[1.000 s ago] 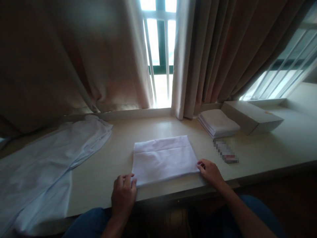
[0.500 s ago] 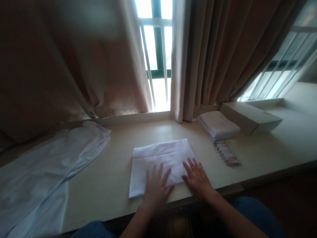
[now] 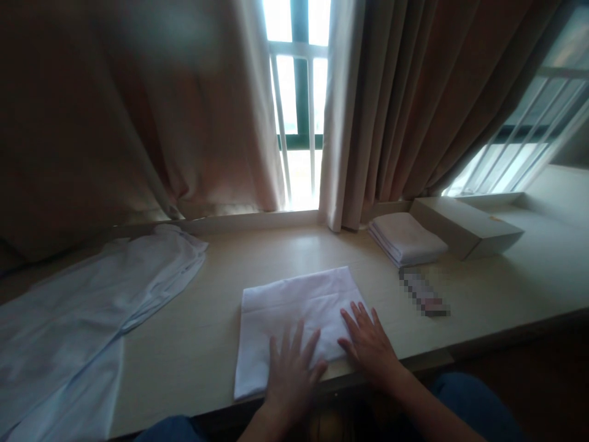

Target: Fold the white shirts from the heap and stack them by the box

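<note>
A folded white cloth [image 3: 294, 301] lies flat on the pale wooden ledge [image 3: 184, 362], close to its front edge. My left hand [image 3: 292, 365] rests palm down over the cloth's front part, its fingers spread. On the cloth's right edge lies my right hand [image 3: 368, 341], also flat with the fingers apart. Neither hand grips anything. The hands cover part of the cloth's front edge and its front right corner.
Loose white garments [image 3: 115, 294] lie spread on the left. At the back right sit a folded white stack [image 3: 407, 236] and a pale box [image 3: 469, 227]. A blurred-out item [image 3: 423, 293] lies before the stack. Curtains [image 3: 386, 110] hang behind the ledge.
The cloth has shifted toward me and slightly left, nearer the ledge's front edge. Both hands have moved a little toward me and remain flat on it.
</note>
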Demonstrator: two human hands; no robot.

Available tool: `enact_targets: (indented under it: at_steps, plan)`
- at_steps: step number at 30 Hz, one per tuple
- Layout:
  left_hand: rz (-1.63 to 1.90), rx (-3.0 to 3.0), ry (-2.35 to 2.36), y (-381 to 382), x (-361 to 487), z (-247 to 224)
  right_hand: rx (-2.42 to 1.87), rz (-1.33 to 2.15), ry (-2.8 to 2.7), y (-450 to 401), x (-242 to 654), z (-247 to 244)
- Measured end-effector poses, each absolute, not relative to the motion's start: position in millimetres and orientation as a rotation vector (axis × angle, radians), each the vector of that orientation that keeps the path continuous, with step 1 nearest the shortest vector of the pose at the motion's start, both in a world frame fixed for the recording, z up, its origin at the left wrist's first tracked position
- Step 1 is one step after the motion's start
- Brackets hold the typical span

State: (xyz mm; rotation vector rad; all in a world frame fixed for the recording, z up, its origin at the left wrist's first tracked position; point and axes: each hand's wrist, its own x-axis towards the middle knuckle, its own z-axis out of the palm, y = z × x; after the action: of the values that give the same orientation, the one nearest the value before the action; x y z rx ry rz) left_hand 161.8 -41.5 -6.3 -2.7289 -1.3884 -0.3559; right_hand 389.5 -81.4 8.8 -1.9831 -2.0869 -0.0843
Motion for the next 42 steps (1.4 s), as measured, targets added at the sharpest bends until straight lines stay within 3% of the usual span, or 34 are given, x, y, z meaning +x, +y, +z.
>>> enact_targets:
  at_steps: [12,19,26,42]
  plan:
    - [-0.394,-2.733,-1.396,-53,159,-1,-1.739,-0.116,-2.251,-73,356,-10]
    - [-0.532,-2.797,-1.302,-4,173,25,-1.722,-0.162,-2.226,-73,352,-7]
    - [-0.409,-2.714,-1.415,68,148,11,-1.755,-0.021,-2.255,-73,354,-1]
    - [-0.442,-2.592,-1.560,75,136,7,-1.794,0.045,-2.275,-72,354,-1]
